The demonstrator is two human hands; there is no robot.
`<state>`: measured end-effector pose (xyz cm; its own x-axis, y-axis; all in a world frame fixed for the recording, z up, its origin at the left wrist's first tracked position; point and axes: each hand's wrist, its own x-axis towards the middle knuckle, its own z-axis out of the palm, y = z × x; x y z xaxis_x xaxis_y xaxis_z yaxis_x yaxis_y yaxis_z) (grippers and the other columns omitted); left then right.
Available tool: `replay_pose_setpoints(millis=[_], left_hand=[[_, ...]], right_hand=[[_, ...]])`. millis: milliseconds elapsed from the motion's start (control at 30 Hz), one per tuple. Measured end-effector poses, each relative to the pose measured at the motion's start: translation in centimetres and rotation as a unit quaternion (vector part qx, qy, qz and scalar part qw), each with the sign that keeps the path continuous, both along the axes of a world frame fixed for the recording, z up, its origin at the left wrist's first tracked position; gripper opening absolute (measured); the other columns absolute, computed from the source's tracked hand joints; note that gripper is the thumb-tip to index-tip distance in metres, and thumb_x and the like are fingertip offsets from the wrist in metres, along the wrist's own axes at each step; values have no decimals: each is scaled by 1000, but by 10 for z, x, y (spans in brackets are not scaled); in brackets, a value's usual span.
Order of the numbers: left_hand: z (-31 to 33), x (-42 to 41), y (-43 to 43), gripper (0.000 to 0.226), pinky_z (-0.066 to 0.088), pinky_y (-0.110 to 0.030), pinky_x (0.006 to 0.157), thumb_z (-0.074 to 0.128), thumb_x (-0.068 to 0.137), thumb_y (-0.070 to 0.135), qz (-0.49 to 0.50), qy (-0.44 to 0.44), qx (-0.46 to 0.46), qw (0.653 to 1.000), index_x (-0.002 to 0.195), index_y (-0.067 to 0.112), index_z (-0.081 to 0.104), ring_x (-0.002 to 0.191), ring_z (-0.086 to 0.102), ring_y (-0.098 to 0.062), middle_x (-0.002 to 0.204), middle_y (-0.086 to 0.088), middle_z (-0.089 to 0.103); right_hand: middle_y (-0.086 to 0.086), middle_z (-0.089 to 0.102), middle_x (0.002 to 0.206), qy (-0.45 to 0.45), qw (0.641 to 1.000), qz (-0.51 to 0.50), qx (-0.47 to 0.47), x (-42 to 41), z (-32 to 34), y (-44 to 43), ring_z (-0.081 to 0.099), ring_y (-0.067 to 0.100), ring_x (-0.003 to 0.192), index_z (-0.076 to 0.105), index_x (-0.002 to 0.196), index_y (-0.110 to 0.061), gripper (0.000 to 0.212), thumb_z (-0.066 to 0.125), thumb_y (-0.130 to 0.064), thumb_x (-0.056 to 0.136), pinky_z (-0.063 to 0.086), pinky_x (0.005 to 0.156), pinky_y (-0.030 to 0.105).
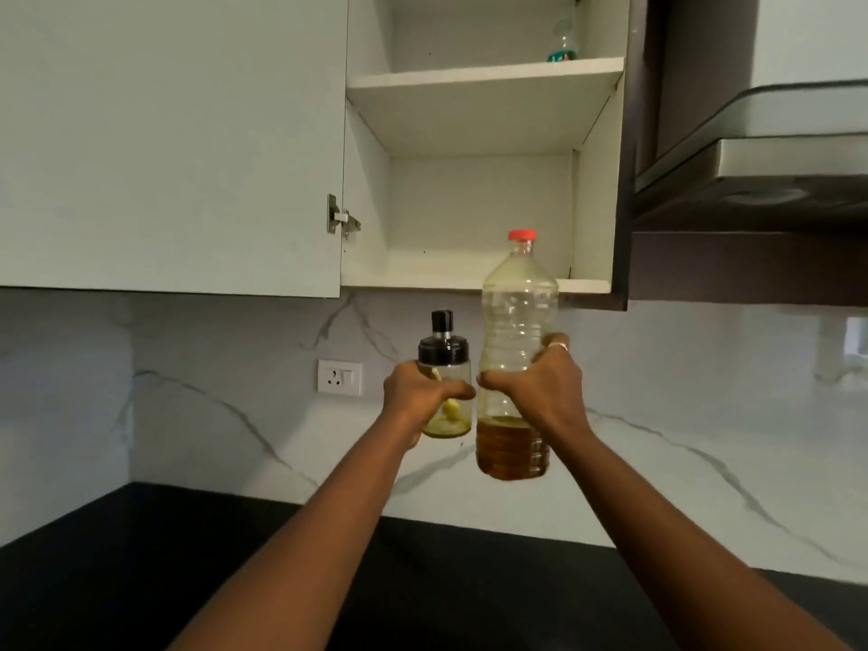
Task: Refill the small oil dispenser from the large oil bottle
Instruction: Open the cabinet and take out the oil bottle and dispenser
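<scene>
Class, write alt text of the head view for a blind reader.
A person's left hand grips a small, nearly empty clear oil dispenser with a black lid; the right hand grips a large clear plastic bottle with a red cap, about a quarter full of amber oil. Both are raised before an open white cabinet, above a black countertop.

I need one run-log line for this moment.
left hand grips oil dispenser | right hand grips large oil bottle | both capped | not pouring
</scene>
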<state>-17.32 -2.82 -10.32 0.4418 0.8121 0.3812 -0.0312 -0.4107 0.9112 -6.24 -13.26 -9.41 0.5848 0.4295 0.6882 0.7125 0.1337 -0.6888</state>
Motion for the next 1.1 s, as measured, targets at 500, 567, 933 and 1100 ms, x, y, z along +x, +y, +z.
replay_pose_setpoints(millis=[500,567,933,1100], left_hand=[[-195,24,85,69,46,-31,84,85,59,23,45,83,-58,994,119,20,52,102,58,-19,111,0,62],[-220,29,98,72,43,-29,84,85,58,22,46,85,-81,992,121,20,52,105,56,-18,114,1,62],[-326,44,152,69,38,-18,76,86,56,21,31,150,-167,974,115,28,52,93,51,-5,88,23,53],[-356,46,161,73,45,-30,92,85,58,17,42,160,-195,967,123,20,52,106,57,-18,112,1,62]], right_hand=[[-4,52,107,141,989,4,-43,50,-207,69,53,12,97,36,117,-24,80,87,-20,56,42,74,16],[-6,52,109,161,986,2,-49,55,-229,79,53,11,99,36,120,-22,82,87,-18,57,43,79,17],[-15,50,110,233,966,4,-114,58,-322,129,51,4,100,30,134,-21,100,87,-15,53,39,84,18],[-1,52,121,256,959,-7,-121,64,-344,137,52,13,108,29,135,-18,100,88,-14,54,44,92,33]])
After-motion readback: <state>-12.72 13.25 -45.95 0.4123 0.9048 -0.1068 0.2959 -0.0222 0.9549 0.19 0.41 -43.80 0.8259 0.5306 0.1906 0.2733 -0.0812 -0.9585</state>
